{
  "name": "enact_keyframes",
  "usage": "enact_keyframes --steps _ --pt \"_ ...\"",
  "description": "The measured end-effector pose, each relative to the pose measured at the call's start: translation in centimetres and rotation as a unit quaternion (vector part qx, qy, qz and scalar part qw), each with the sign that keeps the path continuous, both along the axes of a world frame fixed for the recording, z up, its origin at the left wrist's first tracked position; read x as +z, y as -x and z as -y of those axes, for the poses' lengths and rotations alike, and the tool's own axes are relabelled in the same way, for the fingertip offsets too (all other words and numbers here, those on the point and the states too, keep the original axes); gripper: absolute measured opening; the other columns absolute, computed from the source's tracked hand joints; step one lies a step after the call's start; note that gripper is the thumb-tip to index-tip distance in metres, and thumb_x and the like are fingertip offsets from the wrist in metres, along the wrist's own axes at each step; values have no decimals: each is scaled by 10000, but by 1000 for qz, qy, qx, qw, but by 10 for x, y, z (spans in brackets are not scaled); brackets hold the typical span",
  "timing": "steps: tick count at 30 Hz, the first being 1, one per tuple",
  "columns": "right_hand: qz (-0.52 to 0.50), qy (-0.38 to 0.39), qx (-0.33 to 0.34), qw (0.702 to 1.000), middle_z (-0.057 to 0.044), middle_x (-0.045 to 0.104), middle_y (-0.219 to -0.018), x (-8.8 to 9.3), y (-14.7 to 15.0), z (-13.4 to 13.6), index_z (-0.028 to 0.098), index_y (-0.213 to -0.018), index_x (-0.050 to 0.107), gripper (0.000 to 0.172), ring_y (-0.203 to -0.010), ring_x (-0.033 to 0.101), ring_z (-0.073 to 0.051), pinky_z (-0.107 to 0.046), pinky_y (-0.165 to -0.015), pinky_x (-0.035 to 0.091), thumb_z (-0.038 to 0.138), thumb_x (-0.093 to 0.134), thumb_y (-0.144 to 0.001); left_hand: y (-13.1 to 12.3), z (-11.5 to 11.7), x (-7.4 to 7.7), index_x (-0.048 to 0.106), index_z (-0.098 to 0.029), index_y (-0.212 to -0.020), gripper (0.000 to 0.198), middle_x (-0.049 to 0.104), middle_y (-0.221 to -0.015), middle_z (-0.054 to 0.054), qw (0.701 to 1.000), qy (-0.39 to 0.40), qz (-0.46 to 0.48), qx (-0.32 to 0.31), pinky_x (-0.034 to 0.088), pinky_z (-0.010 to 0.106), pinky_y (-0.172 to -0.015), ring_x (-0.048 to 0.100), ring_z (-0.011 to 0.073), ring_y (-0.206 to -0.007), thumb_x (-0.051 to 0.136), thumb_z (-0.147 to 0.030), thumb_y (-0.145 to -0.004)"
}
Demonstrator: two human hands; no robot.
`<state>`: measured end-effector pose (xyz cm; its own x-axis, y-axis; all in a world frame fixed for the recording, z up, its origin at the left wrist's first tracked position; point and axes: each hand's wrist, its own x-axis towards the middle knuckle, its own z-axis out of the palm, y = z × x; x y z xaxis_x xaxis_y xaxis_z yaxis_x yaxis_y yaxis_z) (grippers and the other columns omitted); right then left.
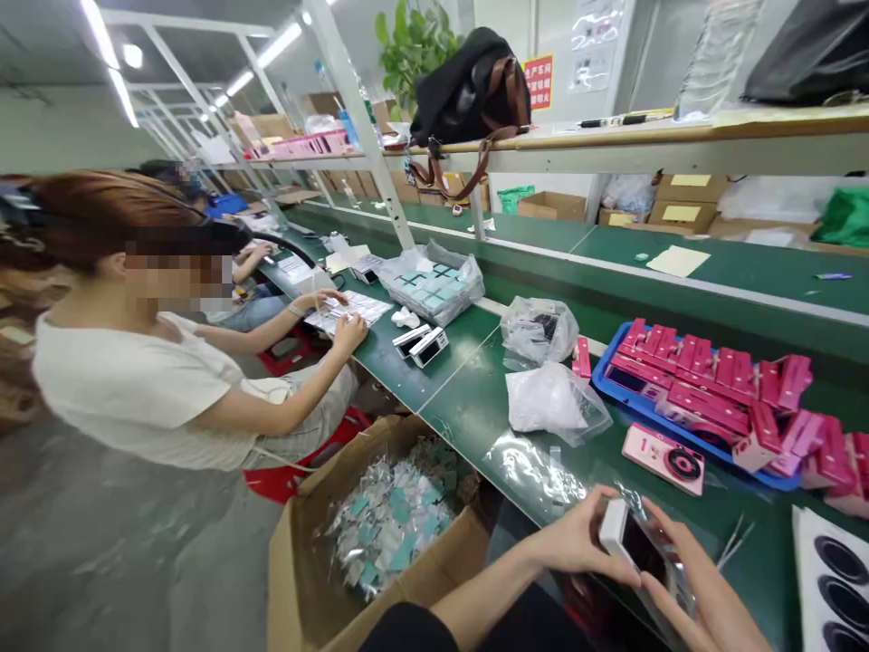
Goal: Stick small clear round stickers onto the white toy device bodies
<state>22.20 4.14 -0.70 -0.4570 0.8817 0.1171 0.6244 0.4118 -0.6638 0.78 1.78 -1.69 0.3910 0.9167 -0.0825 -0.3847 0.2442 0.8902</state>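
Note:
My left hand (580, 534) grips one end of a small white device with a dark screen (617, 530), fingers on top and thumb below. From the other side, my right hand (699, 580) closes on the same device and on clear plastic film (679, 580) around its near end. I cannot tell whether the device is partly inside a plastic bag. Just beyond my hands, a pink device with a black round dial (665, 459) lies flat on the green bench (468, 398). To the right is a white sheet of black ring stickers (832, 570).
A blue tray (611, 385) holds several pink devices. Plastic bags of white parts (547, 398) lie left of it. Below the bench edge stands a cardboard box (299, 552) of plastic scraps. A co-worker in a white top (149, 389) sits at the left, near two white devices (429, 347).

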Motion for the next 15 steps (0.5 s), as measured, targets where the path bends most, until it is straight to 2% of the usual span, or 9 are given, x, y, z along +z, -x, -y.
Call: enact_keyframes --steps 2,4,6,9,12,15 --pt "-4 16 -52 999 -83 723 -1031 3 -1 -5 263 -1443 406 591 -815 746 -203 -281 -715 619 560 438 -933 -5 4 -1 478 -251 -1149 1045 558 -1013 3 1000 -2 -8 -16 442 331 -837 560 176 -893 1004 -307 -248" --pt "-14 29 -57 998 -69 738 -962 12 -1 -7 265 -1434 417 584 -766 749 -192 -260 -672 617 567 432 -934 -11 7 -1 489 -261 -1156 1072 550 -1051 12 999 -9 -9 -34 447 343 -849 568 187 -909 1003 -332 -217" --pt "-14 13 -27 999 -84 748 -1045 23 0 -6 267 -1393 477 575 -877 754 -219 -286 -737 626 572 488 -906 -16 7 -1 489 -257 -1146 1044 551 -1087 30 1000 -7 11 -24 447 352 -858 578 200 -936 999 -381 -244" --pt "7 -29 33 999 -105 698 -1245 35 0 -2 250 -1338 554 560 -1074 711 -277 -354 -858 619 552 564 -866 -19 2 1 458 -242 -1114 957 559 -1072 35 999 11 45 28 428 332 -839 574 182 -923 986 -439 -340" --pt "22 -58 82 995 -106 642 -1339 35 1 1 231 -1359 547 537 -1158 669 -286 -376 -924 597 486 566 -886 -16 -2 5 437 -235 -1086 962 560 -988 4 998 21 40 48 395 294 -794 538 147 -855 998 -388 -319" --pt "12 -66 89 994 -95 632 -1355 30 4 3 245 -1373 539 522 -1165 665 -282 -379 -933 595 454 562 -894 -12 -2 11 440 -231 -1065 966 536 -953 -17 999 8 22 48 387 280 -791 508 128 -823 1006 -323 -287"
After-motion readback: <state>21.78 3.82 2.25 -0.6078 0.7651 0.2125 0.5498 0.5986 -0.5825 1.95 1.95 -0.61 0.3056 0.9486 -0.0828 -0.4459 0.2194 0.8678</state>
